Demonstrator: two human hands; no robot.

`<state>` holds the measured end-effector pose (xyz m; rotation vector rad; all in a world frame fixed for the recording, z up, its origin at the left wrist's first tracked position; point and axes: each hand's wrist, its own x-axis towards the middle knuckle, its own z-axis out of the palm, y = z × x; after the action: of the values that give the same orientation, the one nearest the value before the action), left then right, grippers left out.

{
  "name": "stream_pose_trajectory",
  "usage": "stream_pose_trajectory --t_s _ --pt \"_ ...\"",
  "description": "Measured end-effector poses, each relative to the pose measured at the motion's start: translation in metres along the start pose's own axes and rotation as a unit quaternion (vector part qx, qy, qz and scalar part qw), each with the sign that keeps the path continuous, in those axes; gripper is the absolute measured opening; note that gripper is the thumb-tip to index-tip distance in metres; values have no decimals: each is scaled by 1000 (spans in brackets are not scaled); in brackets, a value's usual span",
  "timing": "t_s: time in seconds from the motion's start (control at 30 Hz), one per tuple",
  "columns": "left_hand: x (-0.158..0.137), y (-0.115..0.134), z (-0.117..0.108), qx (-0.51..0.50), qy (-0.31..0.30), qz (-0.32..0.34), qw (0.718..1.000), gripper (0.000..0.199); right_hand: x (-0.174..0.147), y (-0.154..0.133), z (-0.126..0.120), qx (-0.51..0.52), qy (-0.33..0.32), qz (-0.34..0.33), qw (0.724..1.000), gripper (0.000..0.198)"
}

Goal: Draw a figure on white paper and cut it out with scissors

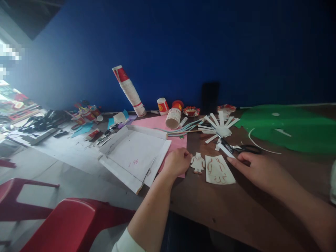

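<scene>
My left hand (178,161) has its fingers curled together beside a small white paper figure cutout (198,163); anything inside them is hidden. My right hand (253,168) has its thumb tip against the end of a strip of a white paper piece cut into a fan of strips (223,131), and seems to pinch it. Black-handled scissors (246,149) lie just beyond that hand, close to the strips. Between my hands, a curved piece of white paper (219,170) with brown drawn lines lies flat on the brown table (194,199).
A white box lid (139,147) sits at the left over pink paper (152,122). Behind stand a leaning stack of paper cups (130,91), a single cup (163,106) and a lying stack (173,117). Green sheet (291,127) lies right; red stools (65,224) stand lower left.
</scene>
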<state>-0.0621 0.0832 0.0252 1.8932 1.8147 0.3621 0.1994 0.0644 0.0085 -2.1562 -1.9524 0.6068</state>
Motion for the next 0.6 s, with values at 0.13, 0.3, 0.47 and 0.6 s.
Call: stream_pose_trajectory --t_s 0.13,0.3,0.47,0.6 --pt "0 0 0 1 -1 0 1000 19 -2 -2 -2 6 -2 2 1000 54" --pt "-1 1 0 3 -3 -3 1000 20 -2 -1 -2 9 6 -10 1000 54" --pt "-1 1 0 5 -3 -2 1000 21 -1 -1 -2 11 3 -9 1000 55" --pt "-1 2 -1 6 -4 0 1000 21 -3 -2 -3 10 -1 -10 1000 54"
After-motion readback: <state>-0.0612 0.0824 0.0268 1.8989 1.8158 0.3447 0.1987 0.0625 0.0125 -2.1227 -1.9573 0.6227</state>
